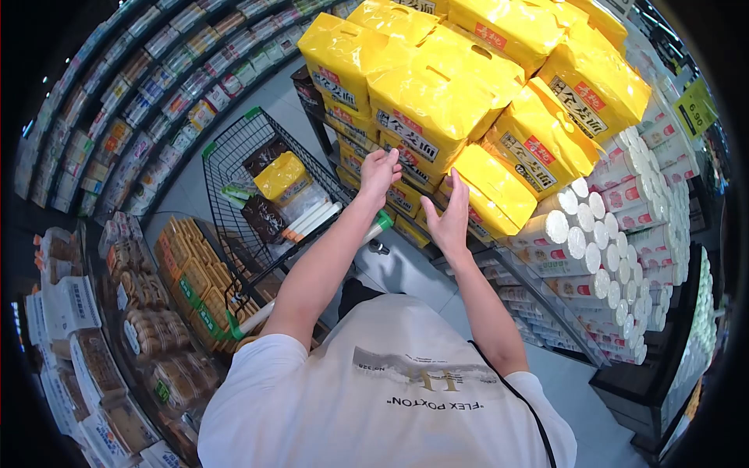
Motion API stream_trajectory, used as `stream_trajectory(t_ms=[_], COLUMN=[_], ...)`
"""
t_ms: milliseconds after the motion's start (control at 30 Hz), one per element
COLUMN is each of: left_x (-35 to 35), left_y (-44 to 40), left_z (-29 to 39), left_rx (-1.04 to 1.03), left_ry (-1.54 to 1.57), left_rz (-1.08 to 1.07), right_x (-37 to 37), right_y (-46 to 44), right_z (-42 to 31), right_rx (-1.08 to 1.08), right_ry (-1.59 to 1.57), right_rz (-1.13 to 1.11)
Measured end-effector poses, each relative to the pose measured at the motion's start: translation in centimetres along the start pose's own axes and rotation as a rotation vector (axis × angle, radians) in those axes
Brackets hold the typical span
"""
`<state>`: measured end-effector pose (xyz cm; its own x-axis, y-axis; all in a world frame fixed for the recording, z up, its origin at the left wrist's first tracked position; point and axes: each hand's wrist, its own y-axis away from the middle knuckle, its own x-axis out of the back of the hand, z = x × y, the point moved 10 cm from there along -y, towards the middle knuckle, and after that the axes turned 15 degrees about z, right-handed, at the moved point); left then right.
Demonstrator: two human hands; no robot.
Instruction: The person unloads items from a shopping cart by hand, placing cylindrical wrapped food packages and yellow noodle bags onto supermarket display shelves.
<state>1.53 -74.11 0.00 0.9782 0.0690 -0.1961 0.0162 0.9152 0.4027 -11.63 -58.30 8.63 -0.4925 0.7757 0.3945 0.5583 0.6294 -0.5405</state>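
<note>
My left hand (380,173) is raised in front of the stacked yellow noodle packs (425,97), its fingers curled in and nothing visible in them. To its right, my right hand (450,221) is open, thumb and fingers apart. It is beside the yellow noodle pack (499,191) at the lower front corner of the stack; whether its fingertips touch the pack I cannot tell. The packs carry red and black printed labels.
A wire shopping cart (226,183) stands at my left, holding a yellow pack (282,177), dark packs and white-wrapped items. White cylindrical packs (581,242) are piled at the right. Packaged bread (160,333) lies at the lower left, and stocked shelves (168,101) curve behind the cart.
</note>
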Motion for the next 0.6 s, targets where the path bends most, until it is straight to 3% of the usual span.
stream_trajectory(t_ms=[200,333,533,600], left_x=[12.8,22.5,36.2,39.8], left_y=[0.2,-1.5,-10.7,-14.4], left_z=[-2.6,-2.8,-5.5,-6.1], left_rx=[-0.063,-0.076,-0.043,-0.157], left_ry=[-0.142,-0.247,-0.698,-0.964], left_rz=[0.233,0.371,0.424,0.392], right_x=[-7.3,-11.4,-18.3,-20.3], right_y=[8.2,9.7,10.4,11.0], right_z=[-3.0,-5.1,-5.0,-4.8], right_rx=[0.1,0.181,0.088,0.112], right_ry=[-0.154,-0.159,0.017,0.18], right_rz=[-0.367,-0.484,-0.665,-0.741])
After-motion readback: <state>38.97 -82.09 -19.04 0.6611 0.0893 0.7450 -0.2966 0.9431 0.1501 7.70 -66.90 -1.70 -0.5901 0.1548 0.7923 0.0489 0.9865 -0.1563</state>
